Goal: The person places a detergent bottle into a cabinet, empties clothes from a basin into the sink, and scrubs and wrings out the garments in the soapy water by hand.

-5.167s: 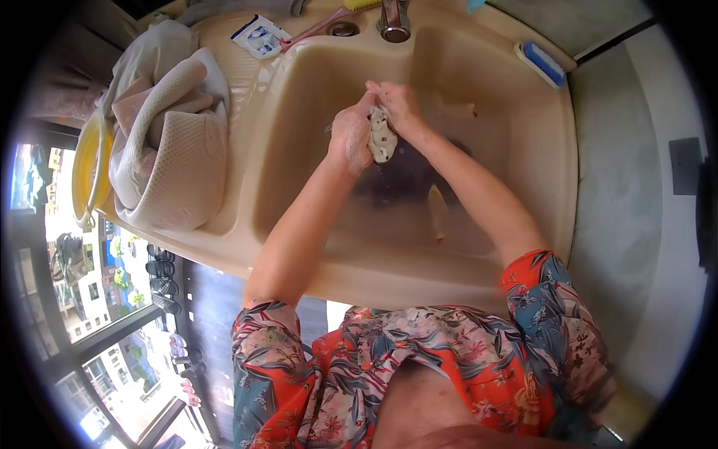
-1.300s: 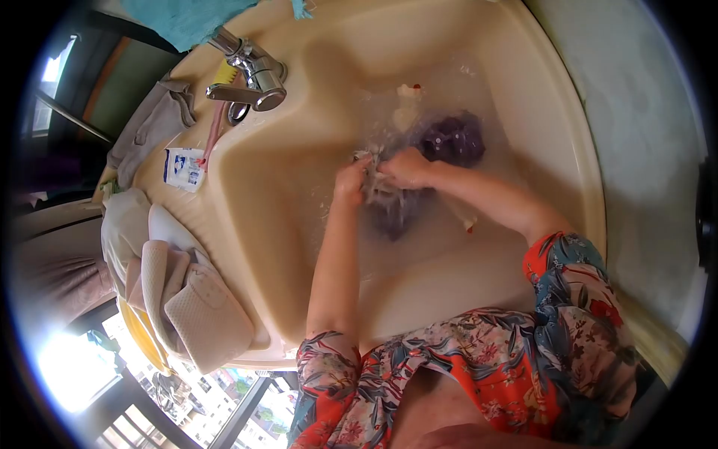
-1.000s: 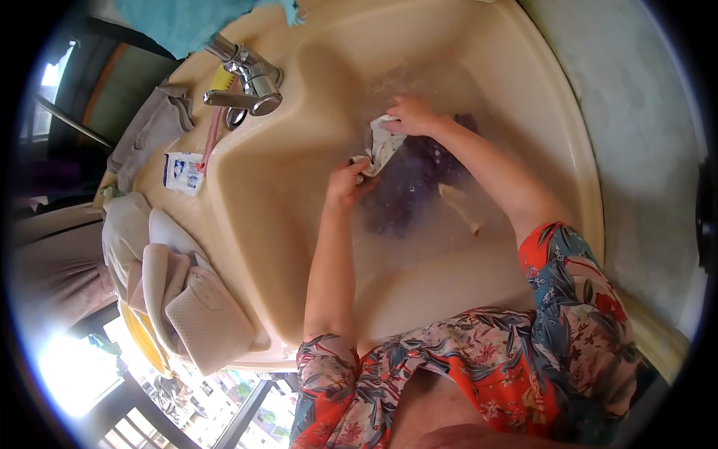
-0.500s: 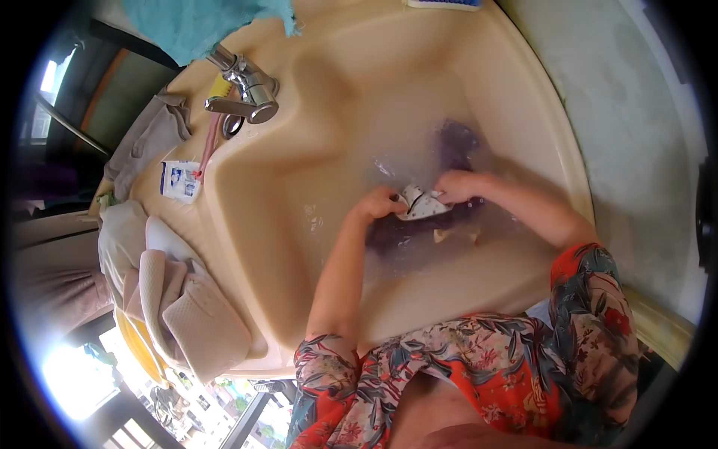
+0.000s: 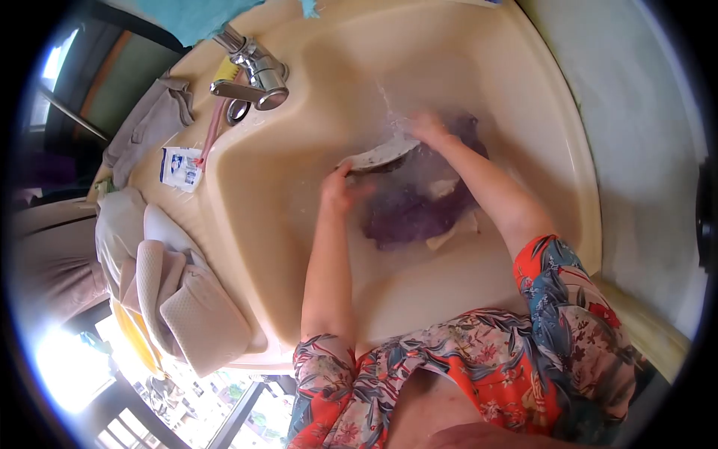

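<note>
A small white patterned cloth (image 5: pixel 381 156) is stretched between my two hands at the surface of cloudy water in the beige sink (image 5: pixel 262 247). My left hand (image 5: pixel 342 188) grips its left end, the fingers partly blurred. My right hand (image 5: pixel 430 131) holds its right end, with splashing water beside the fingertips. Below and to the right, a dark purple cloth (image 5: pixel 411 217) lies under the water. Cream-coloured pieces (image 5: pixel 454 230) rest over the purple cloth.
A chrome faucet (image 5: pixel 262 75) stands at the upper left, near a teal cloth (image 5: pixel 198 16). On the left ledge are a grey cloth (image 5: pixel 153 120), a white-and-blue packet (image 5: pixel 179 168), a pink-handled brush (image 5: pixel 214 129) and a bundle of pale fabric (image 5: pixel 202 322) by a yellow basin (image 5: pixel 134 337).
Both hands have moved up in the sink and farther apart, the white cloth now drawn out long between them. More of the purple cloth shows below. The view has shifted slightly.
</note>
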`<move>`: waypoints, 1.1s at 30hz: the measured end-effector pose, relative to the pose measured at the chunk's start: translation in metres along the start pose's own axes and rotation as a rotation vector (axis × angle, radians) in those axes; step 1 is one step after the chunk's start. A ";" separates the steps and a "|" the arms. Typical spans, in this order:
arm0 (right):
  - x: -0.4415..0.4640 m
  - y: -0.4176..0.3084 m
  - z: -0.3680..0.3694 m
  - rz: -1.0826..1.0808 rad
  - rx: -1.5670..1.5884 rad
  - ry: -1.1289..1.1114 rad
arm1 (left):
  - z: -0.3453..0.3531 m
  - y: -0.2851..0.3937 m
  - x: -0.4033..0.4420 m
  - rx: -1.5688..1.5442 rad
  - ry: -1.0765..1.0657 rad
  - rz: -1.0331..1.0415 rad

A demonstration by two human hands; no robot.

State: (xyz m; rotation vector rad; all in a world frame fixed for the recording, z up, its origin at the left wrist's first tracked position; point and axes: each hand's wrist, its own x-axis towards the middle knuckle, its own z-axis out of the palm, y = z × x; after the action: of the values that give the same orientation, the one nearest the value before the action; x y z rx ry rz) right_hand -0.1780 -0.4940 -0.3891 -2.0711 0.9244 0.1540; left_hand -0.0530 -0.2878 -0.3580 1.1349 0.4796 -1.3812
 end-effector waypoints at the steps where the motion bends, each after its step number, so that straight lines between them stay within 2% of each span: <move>1: 0.008 0.012 0.007 -0.014 0.128 0.043 | 0.013 0.002 -0.009 -0.005 0.008 -0.051; 2: -0.008 0.006 0.037 -0.159 0.466 0.186 | 0.036 0.000 -0.023 -0.009 0.012 -0.101; 3: -0.032 -0.032 0.040 -0.105 0.296 0.151 | 0.051 -0.003 -0.030 -0.012 0.021 -0.154; 4: -0.062 -0.080 0.033 -0.049 0.130 0.115 | 0.049 -0.011 -0.023 0.041 -0.030 -0.014; 6: -0.111 -0.118 0.044 -0.476 0.130 0.130 | 0.025 -0.035 0.000 0.159 -0.147 0.237; 7: -0.119 -0.126 0.045 -0.610 0.097 0.169 | 0.013 -0.045 0.010 0.213 -0.213 0.355; 9: -0.102 -0.114 0.048 -0.638 0.046 0.254 | 0.004 -0.049 0.012 0.328 -0.413 0.558; 10: -0.085 -0.102 0.046 -0.596 0.043 0.272 | 0.010 -0.046 0.013 0.207 -0.328 0.434; 13: -0.033 -0.067 0.025 -0.142 -0.059 0.204 | 0.065 -0.009 -0.013 -0.158 -0.056 0.051; 14: -0.030 -0.058 0.011 -0.202 -0.224 0.191 | 0.047 -0.009 0.017 -0.112 -0.135 0.176; 15: -0.029 -0.045 -0.004 -0.263 -0.389 0.174 | 0.038 -0.004 0.014 -0.058 -0.076 0.184; 17: -0.002 0.002 -0.017 -0.002 0.067 0.237 | 0.021 0.007 0.003 0.046 0.040 0.206; 18: 0.012 0.014 -0.004 -0.025 0.178 0.307 | -0.002 0.003 0.018 0.003 -0.003 0.223; 20: 0.025 0.039 0.018 -0.061 0.397 0.453 | 0.006 0.002 0.001 0.020 -0.089 0.183; 22: -0.030 -0.044 0.016 -0.048 0.123 0.062 | 0.017 0.002 -0.007 -0.035 -0.150 0.100; 24: -0.077 -0.095 0.036 -0.408 0.076 0.138 | 0.028 0.000 -0.007 -0.157 -0.180 -0.017; 26: -0.113 -0.129 0.052 -0.604 0.066 0.224 | -0.005 -0.039 0.037 -0.163 -0.436 0.250; 28: -0.107 -0.124 0.055 -0.682 0.000 0.344 | -0.007 -0.050 0.042 -0.179 -0.422 0.325; 29: -0.101 -0.119 0.055 -0.725 -0.038 0.401 | 0.015 -0.040 0.021 -0.192 -0.281 0.263; 30: -0.080 -0.106 0.050 -0.572 0.144 0.376 | 0.040 -0.026 0.000 -0.207 -0.145 0.200; 31: -0.068 -0.104 0.044 -0.468 0.062 0.370 | 0.054 -0.019 -0.007 -0.219 -0.010 0.134; 33: -0.046 -0.098 0.035 -0.249 -0.093 0.362 | 0.053 -0.019 0.009 -0.258 -0.032 0.099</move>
State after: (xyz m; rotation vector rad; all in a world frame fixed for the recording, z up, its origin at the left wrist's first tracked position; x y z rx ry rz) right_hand -0.1391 -0.4063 -0.3288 -2.3253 0.8707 -0.3255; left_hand -0.0866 -0.3332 -0.3486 0.9129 0.5540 -1.2117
